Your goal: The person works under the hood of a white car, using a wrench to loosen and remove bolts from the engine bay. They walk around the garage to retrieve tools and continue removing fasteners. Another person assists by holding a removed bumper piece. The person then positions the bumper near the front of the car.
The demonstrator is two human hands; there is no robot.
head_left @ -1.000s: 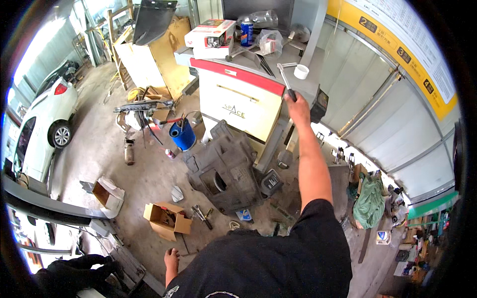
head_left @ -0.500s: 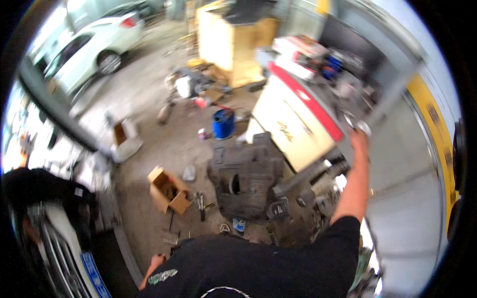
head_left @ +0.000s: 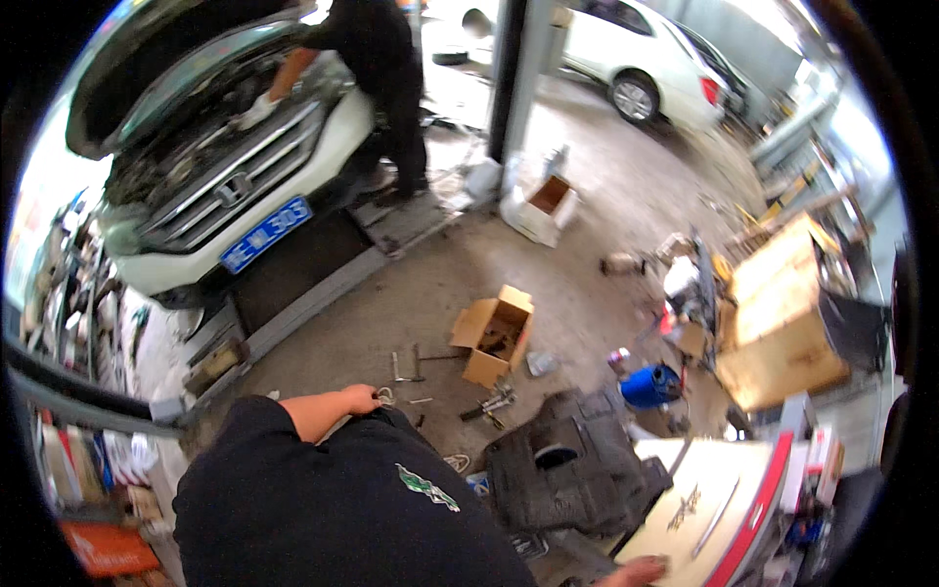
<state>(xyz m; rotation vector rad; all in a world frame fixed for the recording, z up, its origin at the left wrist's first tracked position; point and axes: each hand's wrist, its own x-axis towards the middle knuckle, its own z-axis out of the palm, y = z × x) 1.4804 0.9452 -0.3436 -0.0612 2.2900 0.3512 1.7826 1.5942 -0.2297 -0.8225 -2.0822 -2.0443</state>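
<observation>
The person's left forearm point(head_left: 315, 414) comes bare out of a short black sleeve point(head_left: 256, 430) and lies across the front of the torso point(head_left: 342, 504), ending in the left hand point(head_left: 362, 398). The right hand point(head_left: 641, 570) shows only at the lower edge, well apart; how far either hand's fingers close cannot be told.

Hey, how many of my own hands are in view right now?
2: your left hand is by the front of your black shirt, and your right hand is at the lower edge beside the cream cabinet, partly cut off.
</observation>
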